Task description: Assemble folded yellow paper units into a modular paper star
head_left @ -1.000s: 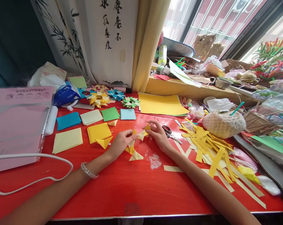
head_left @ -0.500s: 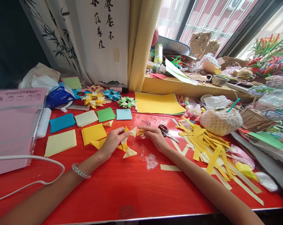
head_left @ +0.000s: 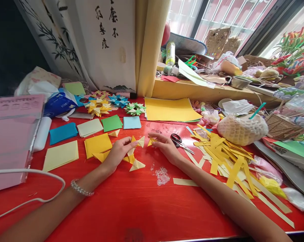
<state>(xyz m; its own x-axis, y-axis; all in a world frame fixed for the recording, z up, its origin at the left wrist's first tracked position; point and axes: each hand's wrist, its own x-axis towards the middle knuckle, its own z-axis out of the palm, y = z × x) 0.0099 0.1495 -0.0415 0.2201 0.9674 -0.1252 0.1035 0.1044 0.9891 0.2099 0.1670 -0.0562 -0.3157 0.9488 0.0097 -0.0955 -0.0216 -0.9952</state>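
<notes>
My left hand [head_left: 118, 152] pinches a pale yellow folded paper triangle [head_left: 141, 142] at its fingertips, with more folded points of the same paper piece [head_left: 130, 158] lying under the hand. My right hand [head_left: 165, 147] is closed on a small darker yellow folded triangle [head_left: 150, 142] just to the right of it. The two triangles nearly touch above the red table [head_left: 131, 198]. Another pale folded triangle [head_left: 137, 165] lies on the table below my left hand. A beaded bracelet [head_left: 80, 189] sits on my left wrist.
Scissors [head_left: 178, 141] lie right of my right hand. A heap of yellow paper strips [head_left: 227, 158] spreads further right. Stacks of coloured paper squares [head_left: 97, 144] lie to the left, finished paper stars [head_left: 98, 107] and a yellow sheet [head_left: 170, 109] behind. A white cable [head_left: 41, 200] crosses front left.
My right hand has lowered its yellow piece toward the table and brought it close to the pale triangle in my left hand. The view has shifted slightly.
</notes>
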